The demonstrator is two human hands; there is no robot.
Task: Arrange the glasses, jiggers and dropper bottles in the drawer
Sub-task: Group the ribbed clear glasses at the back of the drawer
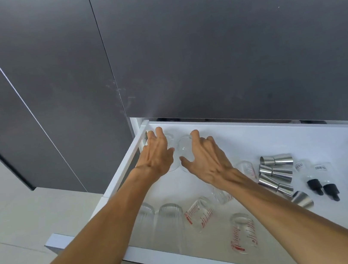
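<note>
In the head view, both hands reach to the far left corner of the open white drawer (127,159). The left hand (156,154) curls around one clear glass (169,140) against the drawer's left wall; the right hand (206,158) cups a second clear glass (185,148) just beside it, fingers spread around its wall. More glasses lie toward the drawer's front, steel jiggers (276,175) and dropper bottles (318,180) to its right. Glass looks light, slick and breakable; gripping around the side wall seems safest.

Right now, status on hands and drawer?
Left hand and right hand on clear glasses at drawer's back-left corner. Jiggers, dropper bottles lying right. Nothing blocking.
</note>
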